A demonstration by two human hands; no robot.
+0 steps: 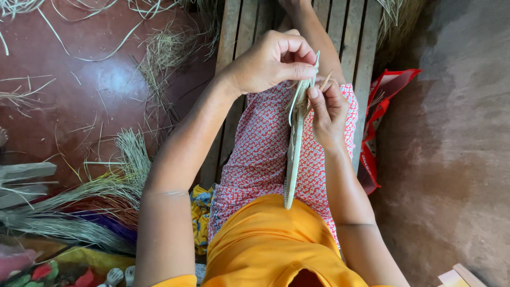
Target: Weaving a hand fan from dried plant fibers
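Orange cloth is nearest; above it a woven panel stands edge-on, its top pinched by the left hand. A thin strand is clamped in the right hand's grip. Pulled sideways, the strand could be snapped.

I hold a flat, pale woven grass piece on edge over my lap, its lower end resting near my orange shirt, its top pinched between my fingers, loose strands sticking out there
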